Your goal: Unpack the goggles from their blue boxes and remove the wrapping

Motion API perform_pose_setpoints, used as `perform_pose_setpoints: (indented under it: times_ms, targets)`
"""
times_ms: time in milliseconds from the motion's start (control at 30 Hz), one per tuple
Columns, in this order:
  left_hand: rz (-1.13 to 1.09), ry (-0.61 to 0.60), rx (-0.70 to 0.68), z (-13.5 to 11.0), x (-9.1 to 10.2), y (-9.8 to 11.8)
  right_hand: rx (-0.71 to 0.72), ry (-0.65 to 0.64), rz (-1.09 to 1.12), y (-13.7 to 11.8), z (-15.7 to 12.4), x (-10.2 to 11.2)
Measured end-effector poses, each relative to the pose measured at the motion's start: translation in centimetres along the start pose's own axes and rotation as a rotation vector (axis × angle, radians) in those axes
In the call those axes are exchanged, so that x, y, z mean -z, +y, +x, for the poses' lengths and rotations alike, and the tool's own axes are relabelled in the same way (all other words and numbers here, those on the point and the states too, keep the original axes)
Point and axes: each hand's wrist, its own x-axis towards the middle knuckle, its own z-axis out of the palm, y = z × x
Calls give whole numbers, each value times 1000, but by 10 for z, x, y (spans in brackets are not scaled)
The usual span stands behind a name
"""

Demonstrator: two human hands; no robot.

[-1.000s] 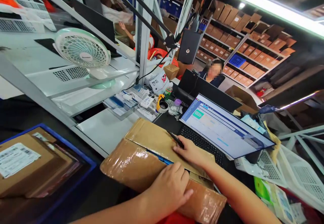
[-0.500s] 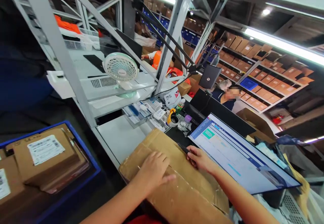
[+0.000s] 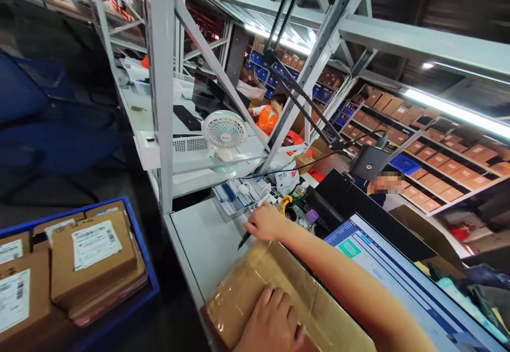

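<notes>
A taped brown cardboard box [image 3: 303,293] rests at the bottom middle, on the edge of the white table [image 3: 199,230]. My left hand [image 3: 273,323] lies on top of the box with its fingers spread and slightly bent, holding nothing. Past the far end of the box, my right hand [image 3: 265,223] is closed around a black box cutter [image 3: 244,240], its tip pointing down toward the tabletop. My right forearm crosses over the box and hides part of its far side.
A monitor [image 3: 382,283] stands on the right. Beyond my right hand are a tray of small packets [image 3: 241,195], a tape roll [image 3: 289,208] and a fan [image 3: 225,131]. A blue crate [image 3: 153,272] of labelled boxes is at left. Two people sit farther back.
My right hand has moved left with the box cutter, from over the box to beyond its far end. My left hand has shifted nearer along the box. The view has turned left.
</notes>
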Motion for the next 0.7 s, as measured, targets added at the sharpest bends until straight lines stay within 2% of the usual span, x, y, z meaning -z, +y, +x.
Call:
perform_pose_setpoints:
  times_ms: [67,133,300,433,700]
  targets:
    - [23,18,10,-1,-5,2,124,-64,-42,-19,32,-2]
    - [23,-36,36,-1,-8,4,240,-122,-80,-39,54,-8]
    - [-89,-223,34,1,-11,6,505,-137,-134,-70,70,-21]
    - [-135,-304,28,0,-16,7,568,-113,-140,-71,66,-24]
    - [-101,-257,19,5,-11,6,574,-68,-134,-52,59,-38]
